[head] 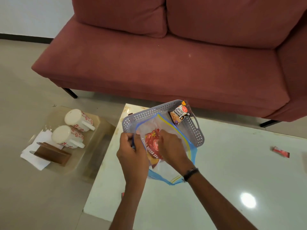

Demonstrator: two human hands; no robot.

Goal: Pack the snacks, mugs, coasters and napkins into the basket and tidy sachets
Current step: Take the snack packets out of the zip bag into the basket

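Both hands (132, 147) (169, 146) grip zip bag (181, 130) holding red snack packet (152, 143) over basket (196, 130).

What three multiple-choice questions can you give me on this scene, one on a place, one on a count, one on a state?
1. Where is the salted peanuts packet?
A. On the sofa
B. Leaning in the far corner of the basket
C. On the floor

2. How many mugs lie on the low side table?
A. One
B. Two
C. Four

3. What is the left hand doing?
A. Pinching the zip bag edge
B. Resting flat on the white table
C. Lifting a mug

Answers: 1 B, the packet stands against the grey wall; 2 B, two floral mugs lie on their sides; 3 A, its grip is closed on the blue zip edge.
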